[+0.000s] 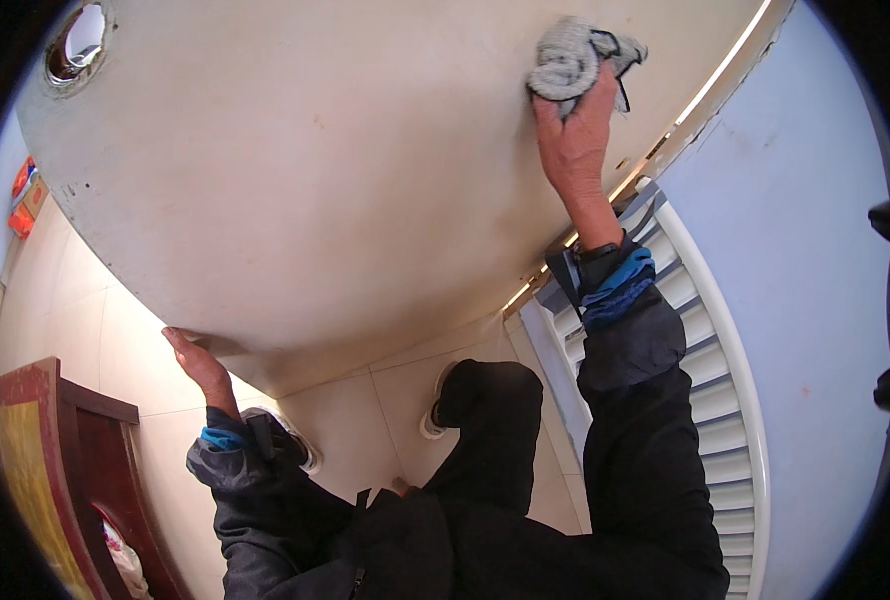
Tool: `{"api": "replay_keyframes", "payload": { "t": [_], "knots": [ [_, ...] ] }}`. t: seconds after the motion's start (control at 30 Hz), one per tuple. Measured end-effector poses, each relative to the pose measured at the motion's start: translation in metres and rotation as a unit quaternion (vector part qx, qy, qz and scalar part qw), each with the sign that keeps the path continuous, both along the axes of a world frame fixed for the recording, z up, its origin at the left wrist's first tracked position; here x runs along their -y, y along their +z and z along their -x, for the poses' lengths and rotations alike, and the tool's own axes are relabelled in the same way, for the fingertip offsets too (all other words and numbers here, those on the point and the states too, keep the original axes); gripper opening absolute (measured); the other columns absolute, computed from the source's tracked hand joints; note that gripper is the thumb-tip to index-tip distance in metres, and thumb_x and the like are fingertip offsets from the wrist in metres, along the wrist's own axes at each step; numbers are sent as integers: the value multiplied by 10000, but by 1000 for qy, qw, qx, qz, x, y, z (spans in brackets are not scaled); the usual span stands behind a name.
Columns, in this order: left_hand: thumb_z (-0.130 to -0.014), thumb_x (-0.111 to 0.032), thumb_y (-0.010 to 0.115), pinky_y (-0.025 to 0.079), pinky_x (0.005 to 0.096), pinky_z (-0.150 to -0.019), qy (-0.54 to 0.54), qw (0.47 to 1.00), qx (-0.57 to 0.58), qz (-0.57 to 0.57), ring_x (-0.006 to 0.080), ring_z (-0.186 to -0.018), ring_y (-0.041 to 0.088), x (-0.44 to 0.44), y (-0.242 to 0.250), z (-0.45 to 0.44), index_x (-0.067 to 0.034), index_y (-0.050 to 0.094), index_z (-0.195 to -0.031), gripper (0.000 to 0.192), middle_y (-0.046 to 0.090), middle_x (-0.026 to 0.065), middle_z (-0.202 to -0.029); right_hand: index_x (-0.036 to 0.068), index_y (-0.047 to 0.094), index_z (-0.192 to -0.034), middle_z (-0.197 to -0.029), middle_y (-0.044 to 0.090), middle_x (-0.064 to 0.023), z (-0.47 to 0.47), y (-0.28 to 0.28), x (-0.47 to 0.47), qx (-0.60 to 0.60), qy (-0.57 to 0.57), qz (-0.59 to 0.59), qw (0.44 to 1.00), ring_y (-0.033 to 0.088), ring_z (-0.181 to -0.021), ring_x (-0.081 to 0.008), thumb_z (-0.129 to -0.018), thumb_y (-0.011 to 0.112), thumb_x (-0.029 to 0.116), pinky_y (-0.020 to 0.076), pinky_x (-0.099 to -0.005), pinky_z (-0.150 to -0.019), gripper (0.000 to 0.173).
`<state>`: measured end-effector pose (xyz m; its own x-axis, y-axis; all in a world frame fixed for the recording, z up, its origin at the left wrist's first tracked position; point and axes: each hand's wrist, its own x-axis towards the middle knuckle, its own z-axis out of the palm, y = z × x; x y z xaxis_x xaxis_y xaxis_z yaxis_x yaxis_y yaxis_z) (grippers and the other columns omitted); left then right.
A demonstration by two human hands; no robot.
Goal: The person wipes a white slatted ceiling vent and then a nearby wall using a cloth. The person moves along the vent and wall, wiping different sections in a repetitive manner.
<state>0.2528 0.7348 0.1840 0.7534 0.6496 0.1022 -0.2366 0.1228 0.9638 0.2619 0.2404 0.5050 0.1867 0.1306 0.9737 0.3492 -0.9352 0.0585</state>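
Note:
A large off-white door [302, 165] fills the upper part of the view, with faint stains on its face. My right hand [580, 146] grips a bunched grey cloth with black edging [568, 64] and holds it against the door near the hinge side. At the door's free edge, lower left, is my left hand [203, 367]. Its fingertips reach the edge, and part of the hand seems to lie behind the door, so its grip is partly hidden. A round hole [77, 49] pierces the door at the upper left.
A white radiator [704, 390] stands along the pale blue wall [805, 300] on the right. At lower left is a dark red wooden cabinet [99, 420] with a bag [123, 559] inside. Orange packages [23, 202] lie farther back on the tiled floor [347, 427].

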Motion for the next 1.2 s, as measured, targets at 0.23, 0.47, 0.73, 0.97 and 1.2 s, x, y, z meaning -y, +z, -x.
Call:
{"api": "replay_keyframes", "payload": {
  "t": [0.23,0.47,0.73,0.97,1.2],
  "knots": [
    [-1079,-599,265,247,397,-1223,57,998,-13,-6,321,-1456,376,10,9,-2,25,295,-1584,804,363,194,-1618,-89,320,-1491,-1498,386,-310,-20,-31,85,-49,-31,-259,964,376,-1408,-462,-910,670,334,297,-465,-1180,799],
    [-1079,-611,237,295,427,-1209,56,998,-5,-5,347,-1434,396,23,24,-2,-6,287,-1590,794,375,196,-1594,-104,395,-1435,-1444,499,-282,-46,-122,168,-14,8,-448,894,498,-1337,-414,-901,678,338,372,-428,-1128,749],
    [-1068,-627,246,353,495,-1174,70,997,31,24,363,-1393,438,31,29,-16,-59,314,-1584,770,398,188,-1570,-45,268,-1531,-1482,486,-218,-53,-231,194,-22,31,-590,806,521,-1305,-345,-993,579,293,411,-399,-1084,708],
    [-1065,-637,246,389,486,-1152,99,993,43,45,342,-1378,450,32,27,-29,-98,371,-1547,734,451,169,-1528,15,401,-1503,-1463,520,-170,-63,-341,202,-38,48,-716,695,542,-1249,-301,-1008,565,380,440,-414,-1034,637],
    [-1058,-650,257,364,477,-1170,110,992,50,43,352,-1375,452,30,26,-35,-91,373,-1537,745,460,165,-1513,211,553,-1353,-1355,569,-2,-45,-448,191,-296,123,-764,560,537,-1163,-246,-1017,467,456,487,-434,-951,425]
  ]
}}
